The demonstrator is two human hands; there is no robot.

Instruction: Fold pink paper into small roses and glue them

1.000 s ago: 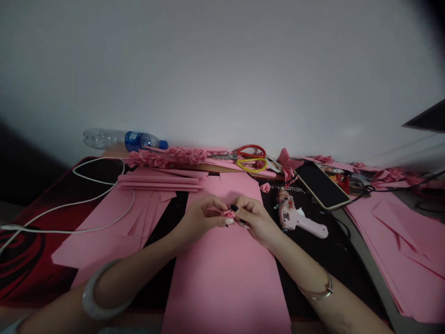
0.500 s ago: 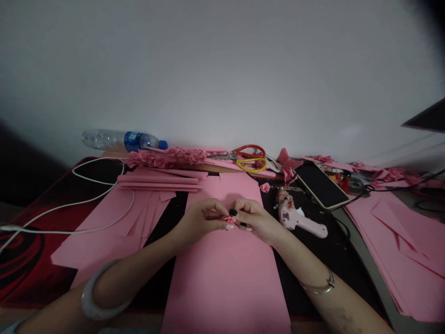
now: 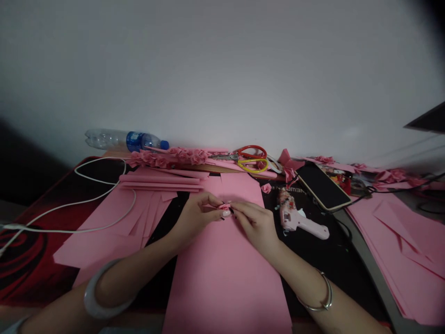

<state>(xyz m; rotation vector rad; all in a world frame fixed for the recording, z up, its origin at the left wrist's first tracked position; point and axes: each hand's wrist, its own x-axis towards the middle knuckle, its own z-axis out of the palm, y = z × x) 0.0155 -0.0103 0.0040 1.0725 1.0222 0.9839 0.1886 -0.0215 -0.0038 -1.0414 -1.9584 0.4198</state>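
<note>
Between my two hands is a small pink paper flower (image 3: 225, 207), partly covered by the fingertips. My left hand (image 3: 200, 213) pinches it from the left with thumb and fingers. From the right, the fingertips of my right hand (image 3: 259, 225) close on its other edge. Both hands are just above a long pink paper sheet (image 3: 227, 283) lying down the middle of the desk. A loose pink paper flower (image 3: 266, 188) lies beyond my right hand, and a pale pink glue gun (image 3: 302, 223) rests to the right of it.
At the back lie scissors (image 3: 253, 166) with red and yellow handles, a row of paper flowers (image 3: 167, 157) and a plastic bottle (image 3: 118, 138) on its side. Pink paper stacks (image 3: 389, 246) flank both sides. A phone (image 3: 325, 185) lies back right; a white cable (image 3: 69, 230) loops left.
My right hand has turned, with its fingers now reaching over the flower from the right and its back more in view. The flower has shifted slightly up and left.
</note>
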